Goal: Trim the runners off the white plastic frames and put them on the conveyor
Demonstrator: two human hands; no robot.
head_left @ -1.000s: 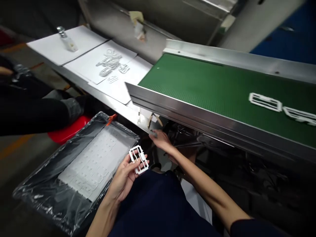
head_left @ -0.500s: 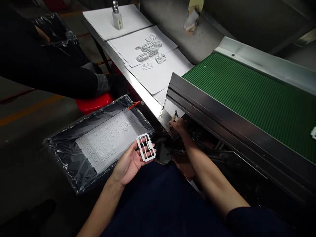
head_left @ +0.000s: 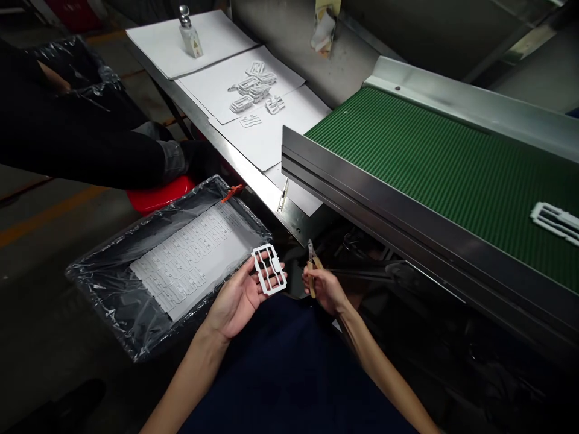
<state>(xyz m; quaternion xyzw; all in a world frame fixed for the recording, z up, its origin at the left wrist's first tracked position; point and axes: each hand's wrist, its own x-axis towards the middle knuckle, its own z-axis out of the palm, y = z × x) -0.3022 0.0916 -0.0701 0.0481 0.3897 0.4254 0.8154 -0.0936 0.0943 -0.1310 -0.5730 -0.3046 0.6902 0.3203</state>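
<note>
My left hand (head_left: 235, 298) holds a white plastic frame part (head_left: 269, 269) by its lower edge, palm up, above my lap. My right hand (head_left: 322, 288) is closed round small cutting pliers (head_left: 312, 263) with tan handles, jaws pointing up, a short way right of the frame. Both hands sit below the end of the green conveyor belt (head_left: 434, 163). To the left of my left hand lies a tray lined with black plastic film (head_left: 117, 283), with rows of white parts (head_left: 190, 253) laid flat in it.
Another white frame (head_left: 554, 220) rides on the belt at the right. A steel table (head_left: 253, 175) with paper sheets carries a heap of white parts (head_left: 253, 90) and a small bottle (head_left: 189, 27). A seated person's dark-clothed legs (head_left: 81, 144) and a red stool (head_left: 158, 194) are at left.
My right hand has come back from under the table's edge with the pliers in it and now sits beside the frame. A new white frame has come into view on the belt.
</note>
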